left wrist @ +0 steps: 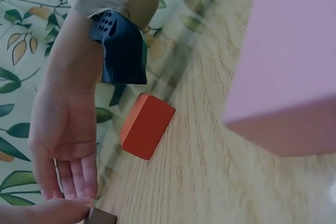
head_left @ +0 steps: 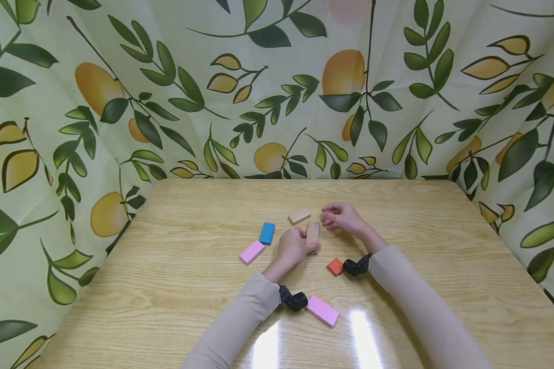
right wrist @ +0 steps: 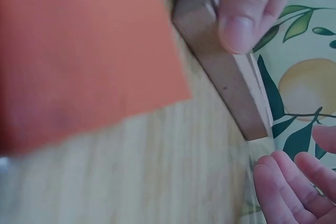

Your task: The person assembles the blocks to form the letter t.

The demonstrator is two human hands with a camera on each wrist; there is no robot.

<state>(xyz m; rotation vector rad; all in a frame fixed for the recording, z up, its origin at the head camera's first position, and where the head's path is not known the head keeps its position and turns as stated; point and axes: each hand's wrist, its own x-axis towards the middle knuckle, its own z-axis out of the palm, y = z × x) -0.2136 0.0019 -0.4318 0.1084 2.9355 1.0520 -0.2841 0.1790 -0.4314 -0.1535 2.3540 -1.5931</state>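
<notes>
Near the table's middle, my left hand (head_left: 293, 247) grips a plain wooden block (head_left: 312, 233) between thumb and fingers. In the right wrist view that wooden block (right wrist: 226, 72) is tilted, with the left thumb (right wrist: 244, 17) pressed along its side. My right hand (head_left: 343, 218) is just right of the block, its fingers relaxed and slightly bent, holding nothing. Its fingertips (right wrist: 273, 182) are close to the block's end, apart from it. Another wooden block (head_left: 299, 216) lies flat just beyond. Only a corner of the held block (left wrist: 102, 216) shows in the left wrist view.
A blue block (head_left: 266, 233) and a pink block (head_left: 252, 252) lie left of the hands, corners close together. An orange-red block (head_left: 335, 267) lies beside the right wrist camera (head_left: 356, 265). Another pink block (head_left: 322, 310) lies by the left wrist camera (head_left: 293, 299). Patterned cloth surrounds the table.
</notes>
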